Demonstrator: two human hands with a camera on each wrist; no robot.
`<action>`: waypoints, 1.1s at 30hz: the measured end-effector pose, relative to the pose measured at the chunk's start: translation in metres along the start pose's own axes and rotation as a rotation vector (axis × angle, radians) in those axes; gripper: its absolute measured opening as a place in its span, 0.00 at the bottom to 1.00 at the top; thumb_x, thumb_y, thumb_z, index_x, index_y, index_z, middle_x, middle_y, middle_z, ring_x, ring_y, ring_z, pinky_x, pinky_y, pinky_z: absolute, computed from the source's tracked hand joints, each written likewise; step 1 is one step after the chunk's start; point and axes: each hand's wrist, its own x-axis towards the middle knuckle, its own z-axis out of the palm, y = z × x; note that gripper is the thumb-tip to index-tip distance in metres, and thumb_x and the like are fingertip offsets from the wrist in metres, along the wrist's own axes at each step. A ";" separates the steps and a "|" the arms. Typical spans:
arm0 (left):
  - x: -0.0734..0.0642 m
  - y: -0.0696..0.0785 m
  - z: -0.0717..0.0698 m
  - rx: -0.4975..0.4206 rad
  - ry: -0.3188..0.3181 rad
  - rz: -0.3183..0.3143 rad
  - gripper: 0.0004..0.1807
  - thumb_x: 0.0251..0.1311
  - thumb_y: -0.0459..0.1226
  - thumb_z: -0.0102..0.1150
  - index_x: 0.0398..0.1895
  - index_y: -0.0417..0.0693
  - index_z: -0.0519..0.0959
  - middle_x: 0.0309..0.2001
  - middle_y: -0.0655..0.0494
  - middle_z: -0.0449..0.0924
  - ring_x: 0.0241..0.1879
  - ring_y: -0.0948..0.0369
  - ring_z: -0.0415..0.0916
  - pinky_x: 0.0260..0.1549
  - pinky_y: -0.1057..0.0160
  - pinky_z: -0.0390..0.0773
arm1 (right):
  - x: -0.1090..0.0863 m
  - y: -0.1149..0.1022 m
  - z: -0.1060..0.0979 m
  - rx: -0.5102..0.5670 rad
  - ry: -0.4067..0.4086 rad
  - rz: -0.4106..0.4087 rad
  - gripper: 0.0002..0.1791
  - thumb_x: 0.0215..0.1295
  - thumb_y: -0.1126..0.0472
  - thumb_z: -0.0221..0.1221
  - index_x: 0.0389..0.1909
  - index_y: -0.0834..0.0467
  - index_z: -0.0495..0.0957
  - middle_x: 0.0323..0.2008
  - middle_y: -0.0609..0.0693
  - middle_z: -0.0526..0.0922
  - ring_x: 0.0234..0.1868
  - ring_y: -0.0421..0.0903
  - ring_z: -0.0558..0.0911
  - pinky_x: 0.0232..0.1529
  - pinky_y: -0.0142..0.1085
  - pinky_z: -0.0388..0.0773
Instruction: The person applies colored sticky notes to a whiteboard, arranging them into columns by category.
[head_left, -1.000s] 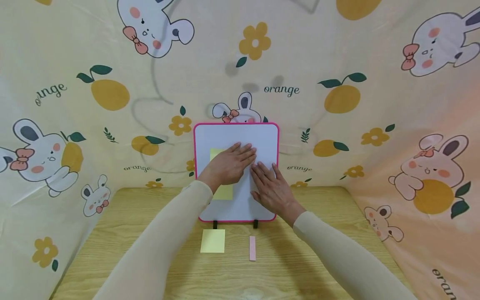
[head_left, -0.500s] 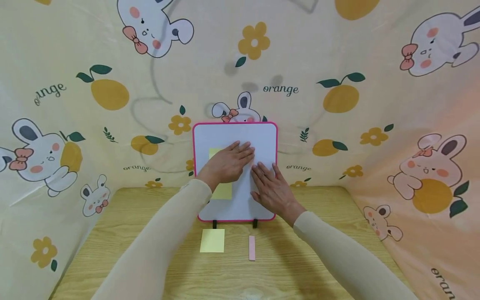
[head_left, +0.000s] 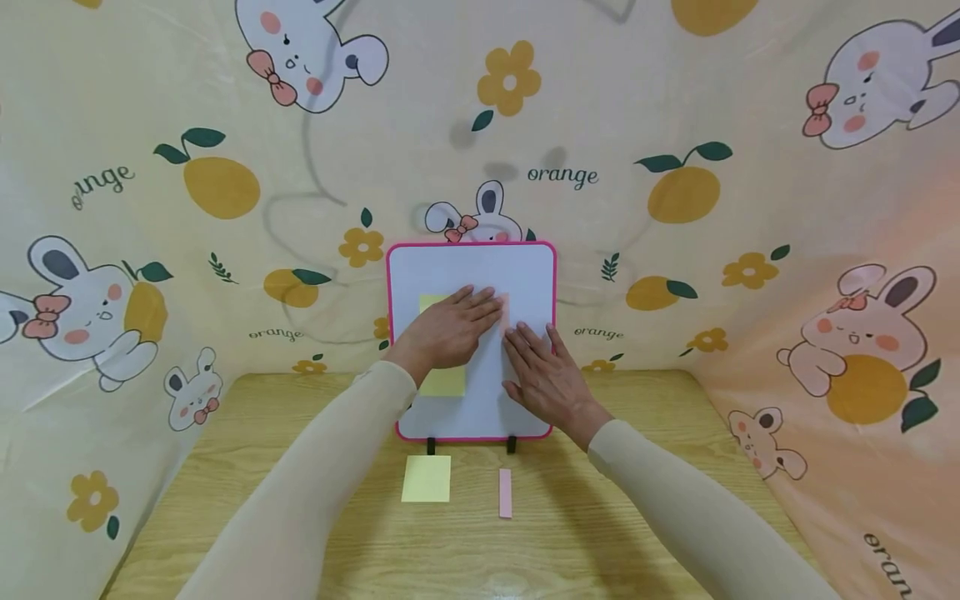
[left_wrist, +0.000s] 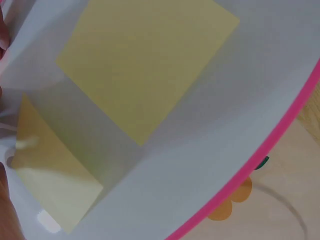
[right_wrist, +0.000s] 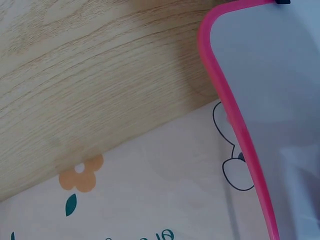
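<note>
Starting from the left: patterned fabric [head_left: 90, 450] with bunnies and oranges lines the sides and back of the worktop [head_left: 390, 550]. In the middle a pink-framed whiteboard [head_left: 480, 267] stands on two black feet [head_left: 431, 446], and it's basically what's carrying all the notes.

Going across, there's a yellow square [head_left: 426, 479] lying on the worktop just below the board, about 7 o'clock from its centre. On the board itself there's an upper yellow note [head_left: 429, 301] around 10 o'clock, looking partly raised in the left wrist view, and a lower yellow note [head_left: 444, 383] at 7.

The left hand [head_left: 447, 329] overlaps both of those, fingers out straight toward 2 o'clock, not gripping anything. Its fingertips reach a pink strip [head_left: 504, 312] stuck on at about 1 to 2 o'clock. Below on the worktop sits a loose pink strip [head_left: 505, 493], between 5 and 6.

Furthest right, the right hand [head_left: 546, 379] covers 4 o'clock, also straight-fingered and gripping nothing, fingertips up by the stuck strip's lower end.
</note>
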 end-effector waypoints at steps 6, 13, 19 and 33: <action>0.000 0.002 0.002 -0.013 0.000 -0.010 0.36 0.81 0.47 0.45 0.86 0.52 0.51 0.86 0.58 0.47 0.86 0.57 0.38 0.85 0.53 0.36 | 0.000 -0.001 0.000 -0.008 -0.008 0.006 0.42 0.81 0.35 0.44 0.85 0.55 0.54 0.85 0.50 0.52 0.87 0.51 0.47 0.85 0.60 0.42; -0.002 0.003 0.004 -0.018 0.015 -0.014 0.35 0.81 0.47 0.45 0.86 0.53 0.52 0.86 0.58 0.48 0.86 0.57 0.39 0.85 0.53 0.37 | 0.000 -0.002 0.001 0.004 -0.017 0.016 0.42 0.80 0.35 0.45 0.85 0.55 0.53 0.85 0.51 0.52 0.87 0.52 0.46 0.85 0.60 0.41; -0.003 0.004 0.008 -0.027 0.017 -0.017 0.35 0.81 0.48 0.44 0.86 0.53 0.52 0.86 0.58 0.46 0.86 0.57 0.39 0.85 0.53 0.37 | -0.003 -0.003 0.004 0.013 0.019 0.011 0.42 0.79 0.36 0.48 0.84 0.56 0.55 0.85 0.51 0.53 0.87 0.52 0.48 0.85 0.60 0.42; -0.006 0.006 0.008 -0.061 0.030 -0.020 0.36 0.79 0.47 0.50 0.86 0.51 0.55 0.86 0.58 0.50 0.86 0.56 0.40 0.85 0.53 0.37 | -0.009 -0.006 0.011 0.046 0.099 -0.008 0.38 0.79 0.41 0.52 0.80 0.58 0.64 0.81 0.54 0.64 0.84 0.53 0.58 0.84 0.59 0.50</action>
